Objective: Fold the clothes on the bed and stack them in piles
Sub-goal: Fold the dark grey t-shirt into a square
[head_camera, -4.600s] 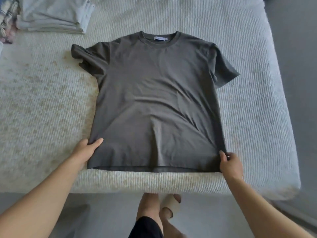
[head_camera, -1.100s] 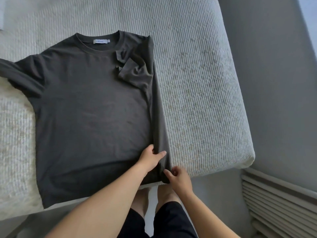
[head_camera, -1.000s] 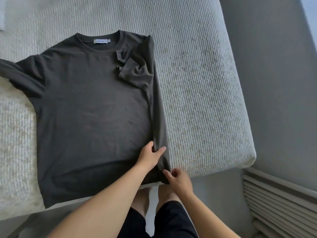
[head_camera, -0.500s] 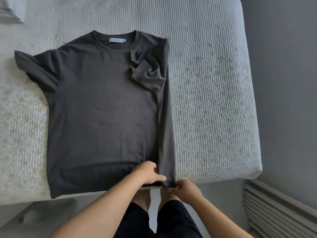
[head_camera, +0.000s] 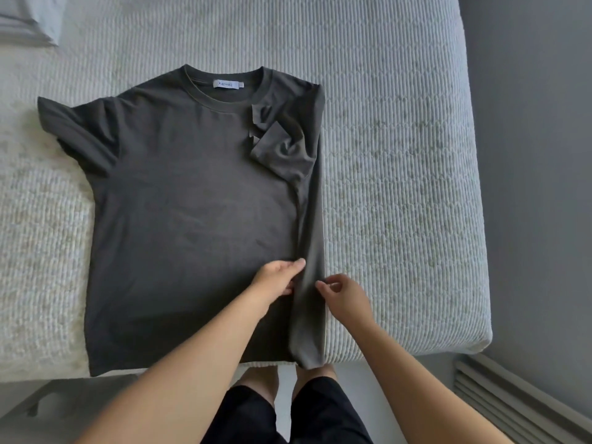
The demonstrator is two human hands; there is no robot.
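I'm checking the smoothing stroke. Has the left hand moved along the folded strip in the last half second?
Yes. The left hand has slid up the folded strip, away from the T-shirt's hem and toward the collar.

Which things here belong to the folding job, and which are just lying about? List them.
Job: dark T-shirt, left hand, right hand, bed, folded pale clothes.
Lying about: slatted panel and wall.

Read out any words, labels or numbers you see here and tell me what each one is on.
White neck label inside the collar of the dark grey t-shirt: one short blue word, too small and blurred to read with certainty.
No other text shows on the bed cover, the folded clothes or elsewhere.
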